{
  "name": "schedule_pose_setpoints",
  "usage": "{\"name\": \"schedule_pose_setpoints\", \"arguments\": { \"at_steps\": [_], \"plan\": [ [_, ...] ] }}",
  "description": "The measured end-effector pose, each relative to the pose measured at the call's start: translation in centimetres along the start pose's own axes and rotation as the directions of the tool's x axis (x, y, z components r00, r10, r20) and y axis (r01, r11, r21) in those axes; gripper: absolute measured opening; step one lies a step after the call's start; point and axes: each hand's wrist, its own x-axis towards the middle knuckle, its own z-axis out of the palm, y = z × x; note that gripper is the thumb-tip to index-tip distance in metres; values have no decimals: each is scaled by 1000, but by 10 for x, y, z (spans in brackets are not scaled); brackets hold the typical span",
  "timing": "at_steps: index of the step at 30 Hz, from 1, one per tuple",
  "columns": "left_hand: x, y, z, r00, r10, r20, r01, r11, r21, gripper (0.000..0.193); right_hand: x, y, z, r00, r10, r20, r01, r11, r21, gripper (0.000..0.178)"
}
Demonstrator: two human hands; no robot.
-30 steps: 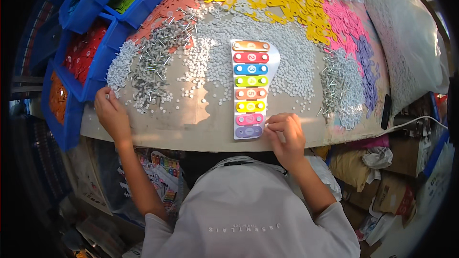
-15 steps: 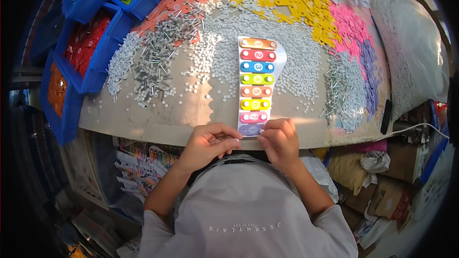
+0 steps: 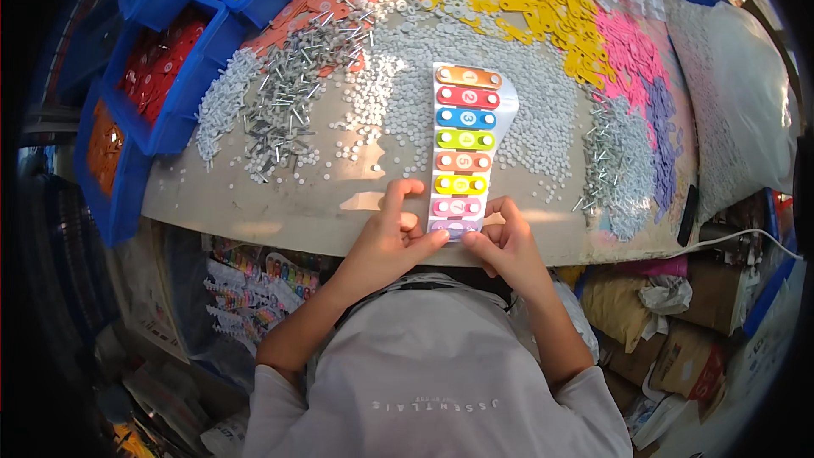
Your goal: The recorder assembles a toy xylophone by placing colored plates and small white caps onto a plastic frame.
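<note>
A toy xylophone (image 3: pixel 462 140) lies lengthwise in front of me, its coloured bars in a row on a white base. White caps stand on the ends of most bars. At the near end, the tip of my left thumb presses on the left end of the purple bar (image 3: pixel 454 226); the index finger of my left hand (image 3: pixel 392 233) is raised and apart. The thumb of my right hand (image 3: pixel 509 246) rests on the bar's right end, its index finger bent and apart beside the base. The thumbs hide the bar's end caps.
Heaps of white caps (image 3: pixel 398 102), metal pins (image 3: pixel 292 93) and white pegs (image 3: pixel 222 102) cover the table. Yellow (image 3: pixel 551 13), pink (image 3: pixel 632 51) and purple bars (image 3: pixel 661 136) lie behind and right. Blue bins (image 3: pixel 170 131) stand left, a filled sack (image 3: pixel 729 93) right.
My left hand has moved right and spread its fingers, its thumb now on the purple bar. My right hand has loosened from a pinch to a thumb press. The whole view has shifted slightly.
</note>
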Motion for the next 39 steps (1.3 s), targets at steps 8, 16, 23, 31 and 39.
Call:
{"name": "schedule_pose_setpoints", "arguments": {
  "at_steps": [8,16,23,31,39],
  "plan": [
    [15,0,6,982,-34,183,71,978,-199,64,6,-7,-7,985,112,128,-120,991,55,31],
    [10,-11,11,999,49,21,-51,997,61,64,10,0,-1,994,60,93,-68,995,76,34],
    [-24,-5,-6,996,83,41,-83,997,5,67,-6,-7,9,988,-82,131,101,985,-143,37],
    [-89,-60,-12,702,228,-675,-518,813,-264,86,-18,-31,108,592,-304,746,794,382,-473,26],
    [-197,-241,-121,99,-508,-855,-298,805,-513,68,21,-11,107,635,-613,470,740,308,-597,23]
  ]
}}
